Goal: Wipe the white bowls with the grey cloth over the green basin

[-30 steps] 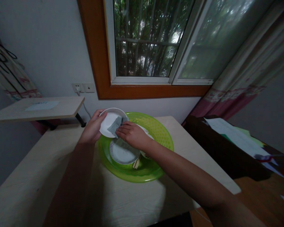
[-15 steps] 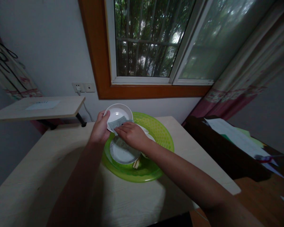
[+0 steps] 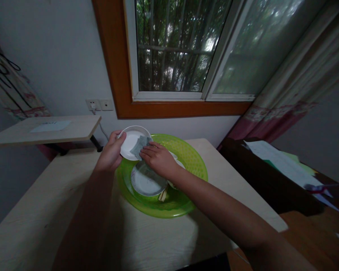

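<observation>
A white plate (image 3: 129,145) is gripped at its left rim by my left hand (image 3: 112,150), thumb on the inner face. It tilts toward me above the green basin (image 3: 190,158). Against the plate's right side my right hand (image 3: 159,160) presses a grey-green cloth (image 3: 140,146), fingers closed over it. Below, inside the basin, lies another white plate (image 3: 147,182). Beside that plate, pale wooden chopsticks (image 3: 163,195) stick out. More white dishes (image 3: 179,164) are partly hidden behind my right wrist.
The basin stands on a pale wooden table (image 3: 155,241). A raised shelf (image 3: 81,128) with a paper on it rises at the left. The wall and window frame (image 3: 183,110) are behind. Papers (image 3: 285,162) lie on dark furniture at the right.
My left hand and the plate have shifted left and slightly down. The cloth is now bunched nearer the plate's right edge, and my right hand has moved slightly right.
</observation>
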Tool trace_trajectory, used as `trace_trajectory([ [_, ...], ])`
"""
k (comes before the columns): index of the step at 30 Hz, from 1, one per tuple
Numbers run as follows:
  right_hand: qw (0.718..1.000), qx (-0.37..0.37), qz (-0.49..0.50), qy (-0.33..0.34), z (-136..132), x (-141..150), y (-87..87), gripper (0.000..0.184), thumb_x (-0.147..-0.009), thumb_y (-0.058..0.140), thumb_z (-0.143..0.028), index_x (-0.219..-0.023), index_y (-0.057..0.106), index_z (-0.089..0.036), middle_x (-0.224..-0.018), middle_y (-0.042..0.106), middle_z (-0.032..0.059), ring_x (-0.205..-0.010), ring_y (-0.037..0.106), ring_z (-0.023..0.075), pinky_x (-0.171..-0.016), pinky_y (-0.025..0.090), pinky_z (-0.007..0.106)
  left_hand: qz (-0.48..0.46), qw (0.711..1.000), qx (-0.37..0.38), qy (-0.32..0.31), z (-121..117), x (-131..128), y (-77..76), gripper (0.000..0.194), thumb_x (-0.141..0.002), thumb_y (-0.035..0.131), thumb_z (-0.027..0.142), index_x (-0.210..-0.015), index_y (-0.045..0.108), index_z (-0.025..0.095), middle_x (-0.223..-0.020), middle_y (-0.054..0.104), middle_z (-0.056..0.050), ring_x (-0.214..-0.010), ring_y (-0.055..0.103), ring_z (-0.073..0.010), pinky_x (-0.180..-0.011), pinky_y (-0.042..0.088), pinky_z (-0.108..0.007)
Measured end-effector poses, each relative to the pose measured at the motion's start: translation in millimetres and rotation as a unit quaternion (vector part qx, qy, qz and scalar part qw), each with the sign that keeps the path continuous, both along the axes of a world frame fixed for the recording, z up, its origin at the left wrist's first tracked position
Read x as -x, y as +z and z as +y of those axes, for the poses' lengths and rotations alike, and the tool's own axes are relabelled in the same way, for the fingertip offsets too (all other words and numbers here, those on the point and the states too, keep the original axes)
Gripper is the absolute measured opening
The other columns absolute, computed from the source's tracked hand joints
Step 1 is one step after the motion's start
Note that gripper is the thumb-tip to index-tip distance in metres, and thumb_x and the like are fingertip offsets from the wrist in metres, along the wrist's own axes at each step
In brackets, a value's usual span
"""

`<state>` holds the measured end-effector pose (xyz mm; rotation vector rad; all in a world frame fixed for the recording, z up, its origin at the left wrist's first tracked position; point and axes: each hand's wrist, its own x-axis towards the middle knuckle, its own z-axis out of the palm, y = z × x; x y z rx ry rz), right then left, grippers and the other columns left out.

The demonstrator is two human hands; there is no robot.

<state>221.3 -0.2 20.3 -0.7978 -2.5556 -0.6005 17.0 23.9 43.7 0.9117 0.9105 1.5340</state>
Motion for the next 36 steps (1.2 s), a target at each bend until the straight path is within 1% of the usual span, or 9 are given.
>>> trace_trajectory([
  [2,1.000,0.006,-0.003,0.016,1,1,-2.5,0.019,-0.104,0.060,-0.015,-0.118,0.073,-0.013,-0.122,0.078,0.0126,-0.112,0.072,0.0234,-0.115,0.046,0.044,-0.009,1.000,-0.002,0.001,0,-6,-1.5,0.037,-0.084,0.081,0.036,-0.107,0.058,0.021,-0.087,0.067,-0.001,-0.074,0.064,-0.0150,-0.066,0.051,-0.024],
  [7,0.999,0.017,0.019,0.034,0,5,-6.4,0.025,-0.106,0.060,-0.022,-0.124,0.071,-0.009,-0.115,0.079,0.0154,-0.102,0.074,0.0251,-0.097,0.056,0.041,-0.029,1.000,-0.001,-0.008,-5,-30,-4.4,0.037,-0.085,0.080,0.038,-0.108,0.057,0.021,-0.089,0.066,0.000,-0.078,0.066,-0.0164,-0.071,0.053,-0.027],
  [11,0.998,-0.005,0.045,0.041,-2,5,-5.7,0.029,-0.106,0.059,-0.024,-0.128,0.069,-0.008,-0.116,0.079,0.0151,-0.101,0.073,0.0257,-0.095,0.056,0.040,-0.057,0.998,0.001,-0.027,-10,-38,-2.0,0.037,-0.084,0.080,0.037,-0.107,0.056,0.021,-0.089,0.066,0.000,-0.078,0.066,-0.0157,-0.072,0.053,-0.027],
  [14,0.999,-0.013,0.033,0.037,-3,6,-4.1,0.026,-0.106,0.059,-0.021,-0.126,0.070,-0.008,-0.115,0.079,0.0145,-0.100,0.073,0.0257,-0.093,0.056,0.040,-0.070,0.997,0.003,-0.046,-10,-34,0.2,0.038,-0.079,0.083,0.029,-0.105,0.057,0.020,-0.089,0.067,0.000,-0.079,0.065,-0.0147,-0.072,0.052,-0.025],
  [17,0.999,-0.006,0.000,0.034,-6,6,-1.3,0.022,-0.106,0.058,-0.017,-0.122,0.070,-0.009,-0.115,0.079,0.0145,-0.099,0.073,0.0243,-0.096,0.054,0.040,-0.049,0.996,0.007,-0.072,-7,-23,0.8,0.039,-0.076,0.081,0.023,-0.109,0.061,0.019,-0.094,0.070,-0.002,-0.082,0.066,-0.0161,-0.071,0.051,-0.024],
  [22,0.998,0.007,-0.035,0.047,-5,1,6.0,0.019,-0.107,0.055,-0.017,-0.115,0.072,-0.012,-0.111,0.080,0.0130,-0.103,0.073,0.0231,-0.104,0.050,0.042,0.003,0.998,0.031,-0.060,-2,2,4.5,0.043,-0.076,0.080,0.023,-0.116,0.065,0.020,-0.099,0.071,-0.004,-0.082,0.065,-0.0173,-0.068,0.050,-0.025],
  [26,0.997,0.014,-0.041,0.057,-2,-2,8.1,0.020,-0.107,0.055,-0.016,-0.111,0.074,-0.012,-0.110,0.080,0.0125,-0.107,0.072,0.0237,-0.112,0.046,0.044,0.035,0.995,0.038,-0.080,-5,16,8.9,0.052,-0.075,0.082,0.023,-0.123,0.064,0.018,-0.100,0.071,-0.005,-0.082,0.065,-0.0164,-0.068,0.049,-0.023],
  [31,0.997,0.044,-0.047,0.045,-2,-2,5.2,0.019,-0.105,0.057,-0.014,-0.114,0.073,-0.014,-0.112,0.079,0.0123,-0.108,0.072,0.0223,-0.111,0.047,0.043,0.044,0.994,0.022,-0.094,-4,14,4.4,0.046,-0.079,0.083,0.031,-0.119,0.067,0.016,-0.097,0.072,-0.005,-0.082,0.066,-0.0163,-0.070,0.051,-0.024],
  [36,0.997,0.047,-0.037,0.041,-2,0,1.9,0.017,-0.103,0.061,-0.014,-0.117,0.072,-0.011,-0.112,0.079,0.0151,-0.104,0.073,0.0242,-0.100,0.052,0.041,0.002,0.998,-0.009,-0.069,-2,-5,-2.3,0.038,-0.084,0.080,0.037,-0.112,0.066,0.016,-0.093,0.071,-0.005,-0.083,0.068,-0.0186,-0.071,0.053,-0.026],
])
